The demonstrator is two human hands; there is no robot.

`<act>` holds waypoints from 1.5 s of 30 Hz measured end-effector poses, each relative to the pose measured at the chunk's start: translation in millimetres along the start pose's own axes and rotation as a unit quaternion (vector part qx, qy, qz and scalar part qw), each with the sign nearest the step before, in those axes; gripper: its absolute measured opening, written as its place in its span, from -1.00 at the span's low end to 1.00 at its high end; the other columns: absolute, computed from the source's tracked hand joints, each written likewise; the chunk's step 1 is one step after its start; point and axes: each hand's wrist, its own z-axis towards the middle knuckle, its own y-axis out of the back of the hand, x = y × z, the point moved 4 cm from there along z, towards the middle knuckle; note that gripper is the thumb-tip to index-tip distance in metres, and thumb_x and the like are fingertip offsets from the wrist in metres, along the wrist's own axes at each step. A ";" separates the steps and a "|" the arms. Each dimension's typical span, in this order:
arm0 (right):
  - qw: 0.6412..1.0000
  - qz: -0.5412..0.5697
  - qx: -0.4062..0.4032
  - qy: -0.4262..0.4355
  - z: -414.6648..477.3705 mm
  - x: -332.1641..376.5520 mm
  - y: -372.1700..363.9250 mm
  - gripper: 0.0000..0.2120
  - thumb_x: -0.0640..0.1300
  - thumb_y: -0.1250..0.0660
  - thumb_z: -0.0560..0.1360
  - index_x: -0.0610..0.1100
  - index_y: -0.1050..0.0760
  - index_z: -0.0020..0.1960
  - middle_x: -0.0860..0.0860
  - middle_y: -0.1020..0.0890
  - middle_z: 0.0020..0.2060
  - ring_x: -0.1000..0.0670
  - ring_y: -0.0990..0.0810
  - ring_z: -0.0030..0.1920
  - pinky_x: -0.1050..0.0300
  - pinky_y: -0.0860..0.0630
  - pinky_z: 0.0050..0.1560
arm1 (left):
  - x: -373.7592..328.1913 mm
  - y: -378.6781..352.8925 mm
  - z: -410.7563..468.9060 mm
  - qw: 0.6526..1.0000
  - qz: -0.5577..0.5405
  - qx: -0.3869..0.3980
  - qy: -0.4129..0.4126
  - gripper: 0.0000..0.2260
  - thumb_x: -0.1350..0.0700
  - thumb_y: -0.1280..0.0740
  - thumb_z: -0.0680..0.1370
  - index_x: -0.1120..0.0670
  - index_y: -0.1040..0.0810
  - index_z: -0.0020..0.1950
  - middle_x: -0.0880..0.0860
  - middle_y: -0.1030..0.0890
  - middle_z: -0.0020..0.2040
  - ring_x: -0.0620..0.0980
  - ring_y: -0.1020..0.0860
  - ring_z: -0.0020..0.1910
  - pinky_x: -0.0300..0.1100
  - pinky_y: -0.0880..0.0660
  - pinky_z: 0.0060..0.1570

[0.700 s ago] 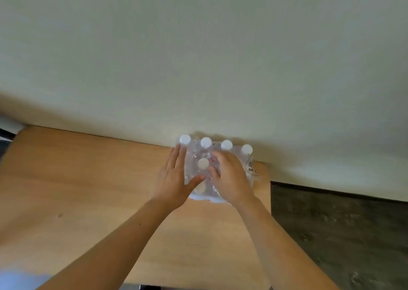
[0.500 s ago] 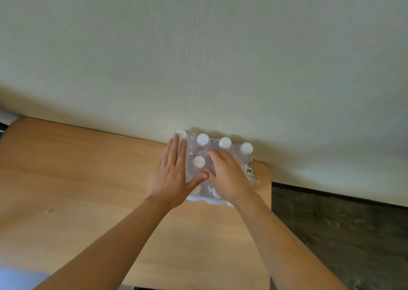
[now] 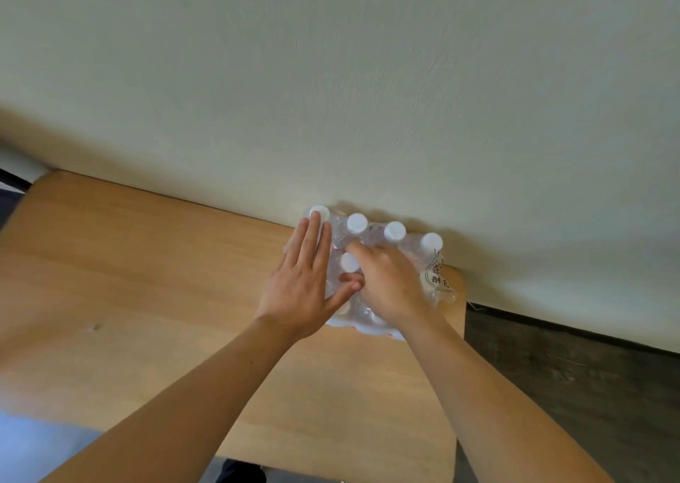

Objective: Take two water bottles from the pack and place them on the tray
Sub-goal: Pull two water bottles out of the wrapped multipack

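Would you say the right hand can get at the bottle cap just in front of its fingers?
Probably yes: the right hand already rests on the pack, its forefinger beside that cap, though plastic wrap may cover it.

Wooden table [image 3: 147,298]; wrapped bottle pack [image 3: 423,262] on far right corner, against wall.

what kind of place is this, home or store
Probably a home or small office room, hard to be sure: a plain wooden table against a bare painted wall, dark wood-look flooring, one shrink-wrapped pack of water bottles.

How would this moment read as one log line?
stage: opening pack | left hand: flat, steadying | right hand: digging at wrap | bottles out: none | tray: unseen
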 end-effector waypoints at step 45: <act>0.978 -0.176 0.030 -0.111 -29.0 -16.0 16.4 -0.61 -0.19 -0.32 0.54 -0.05 -0.45 0.36 0.02 -0.62 0.18 -0.13 -0.42 0.19 0.02 -0.35 0.13 | 18.5 18.1 -71.3 0.828 -0.534 0.080 0.149 -0.47 -0.02 -0.58 0.28 -0.18 -0.51 0.20 -0.05 -0.73 0.01 -0.02 -0.72 -0.05 0.13 -0.64 0.06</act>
